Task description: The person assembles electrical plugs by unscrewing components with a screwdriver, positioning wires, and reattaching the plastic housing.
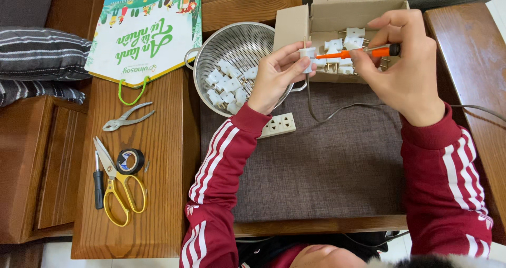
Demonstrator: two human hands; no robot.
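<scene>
My left hand (278, 74) pinches a small white two-pin plug (307, 52) with a grey cable (337, 109) hanging from it. My right hand (401, 70) grips an orange-handled screwdriver (358, 52) whose tip meets the plug's side. Both hands hover in front of an open cardboard box (342, 7) that holds several white plugs. Left of the box stands a metal colander (242, 44) with several more white plug parts.
A white power strip (279, 124) lies on the brown mat (327, 162). On the wooden side table lie pliers (126, 117), yellow-handled scissors (118, 186), black tape (130, 161), a small black screwdriver (98, 181) and a paper bag (147, 30). Striped cushions (37, 54) sit far left.
</scene>
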